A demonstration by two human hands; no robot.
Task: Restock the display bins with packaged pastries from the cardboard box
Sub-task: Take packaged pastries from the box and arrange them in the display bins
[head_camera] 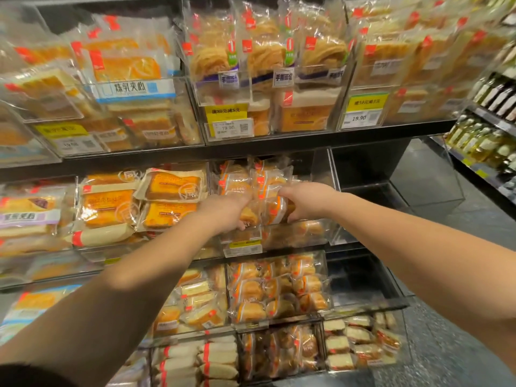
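Both my arms reach into a clear display bin on the middle shelf. My left hand grips a clear-wrapped pastry pack at the bin's front left. My right hand grips another wrapped pastry pack just to the right of it. Behind them several small orange-and-clear pastry packs stand in the same bin. The cardboard box is not in view.
Clear bins of wrapped cakes fill the shelves above, left and below. An empty clear bin sits to the right of the one I reach into. Yellow price tags hang on the bin fronts. Bottles line the far right shelf.
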